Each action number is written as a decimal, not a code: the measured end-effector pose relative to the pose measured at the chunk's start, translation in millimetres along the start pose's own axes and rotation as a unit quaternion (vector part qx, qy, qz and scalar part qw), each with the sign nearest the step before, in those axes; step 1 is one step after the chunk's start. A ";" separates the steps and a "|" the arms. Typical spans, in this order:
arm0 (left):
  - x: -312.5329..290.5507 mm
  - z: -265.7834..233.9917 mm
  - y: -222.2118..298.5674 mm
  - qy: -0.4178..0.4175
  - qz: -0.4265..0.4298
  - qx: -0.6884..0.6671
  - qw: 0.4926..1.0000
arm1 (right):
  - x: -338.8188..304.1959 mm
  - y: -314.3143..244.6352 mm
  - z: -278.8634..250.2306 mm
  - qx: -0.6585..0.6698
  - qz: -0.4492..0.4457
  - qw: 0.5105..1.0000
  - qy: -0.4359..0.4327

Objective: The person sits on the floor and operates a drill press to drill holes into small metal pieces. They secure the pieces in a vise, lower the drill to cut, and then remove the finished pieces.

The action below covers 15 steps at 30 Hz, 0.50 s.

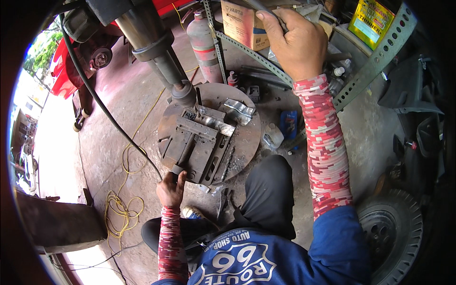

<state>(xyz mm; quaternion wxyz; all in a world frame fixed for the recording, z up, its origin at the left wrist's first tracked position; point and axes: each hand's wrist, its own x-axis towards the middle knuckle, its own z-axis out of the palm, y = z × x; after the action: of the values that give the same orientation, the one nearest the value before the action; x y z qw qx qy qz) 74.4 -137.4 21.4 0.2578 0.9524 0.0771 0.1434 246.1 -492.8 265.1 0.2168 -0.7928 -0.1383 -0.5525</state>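
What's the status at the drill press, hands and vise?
Left hand grips the handle end of the grey steel vise on the round table. Right hand raised, gripping a dark lever. Bent shiny metal strip sits in the vise under the spindle.

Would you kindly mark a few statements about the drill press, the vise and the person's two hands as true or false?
1. The left hand is at the near end of the vise, by its screw handle. True.
2. The right hand rests on the round table. False: it is raised, gripping a grey handle up near the shelf frame.
3. A bent metal strip lies at the vise's far jaw. True.
4. A blue cable lies coiled on the floor. False: the coiled cable is yellow.
5. The vise sits directly on the floor. False: it sits on the round table.
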 end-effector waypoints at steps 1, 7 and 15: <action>0.0 0.0 -0.3 -0.002 -0.008 0.018 1.000 | -0.5 -1.3 -0.9 0.012 0.002 1.000 0.000; 0.2 1.4 -1.8 0.002 -0.002 0.011 1.000 | 5.3 -15.8 -16.0 0.061 0.038 0.997 -0.037; -0.6 -0.2 0.1 -0.003 -0.007 -0.010 1.000 | 10.6 -30.7 -21.3 0.086 0.039 0.996 -0.008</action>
<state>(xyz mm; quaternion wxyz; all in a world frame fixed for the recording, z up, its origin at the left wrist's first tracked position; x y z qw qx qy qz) 73.8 -137.5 21.5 0.2685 0.9495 0.0820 0.1398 218.4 -476.9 287.1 0.3043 -0.7803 -0.1561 -0.5236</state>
